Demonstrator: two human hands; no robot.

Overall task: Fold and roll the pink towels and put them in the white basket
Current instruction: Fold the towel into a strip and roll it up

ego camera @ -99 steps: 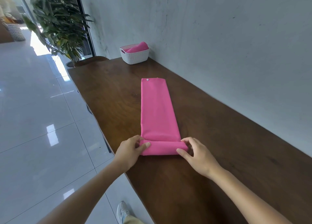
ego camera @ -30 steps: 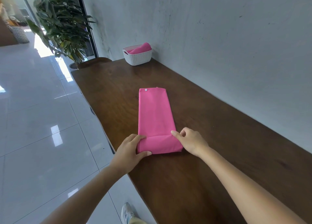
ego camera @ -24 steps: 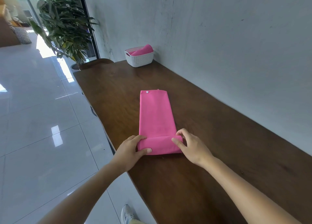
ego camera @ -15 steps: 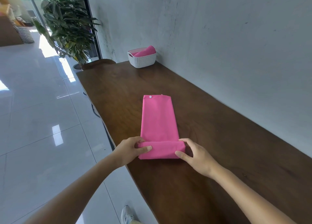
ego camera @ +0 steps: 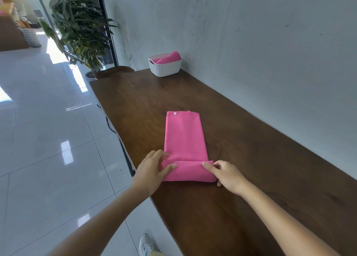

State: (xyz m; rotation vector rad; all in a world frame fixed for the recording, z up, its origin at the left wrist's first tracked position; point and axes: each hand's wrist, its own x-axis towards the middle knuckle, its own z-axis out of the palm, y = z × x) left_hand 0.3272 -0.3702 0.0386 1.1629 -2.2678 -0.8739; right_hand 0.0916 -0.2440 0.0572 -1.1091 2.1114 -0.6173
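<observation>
1. the roll at the near end of the pink towel (ego camera: pixel 184 138) is looking thicker than a few seconds ago, and the flat strip beyond it is lying shorter, at lower centre on the wooden table (ego camera: pixel 251 159).
2. the left hand (ego camera: pixel 152 170) is gripping the roll's left end with its thumb lying over the top, and the right hand (ego camera: pixel 228 173) is pinching the right end.
3. the white basket (ego camera: pixel 166 68), at upper centre by the wall, is holding a finished roll (ego camera: pixel 170 57).

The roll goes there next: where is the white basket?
Head view: the white basket sits at the far end of the table beside the wall, beyond the pink towel.
</observation>
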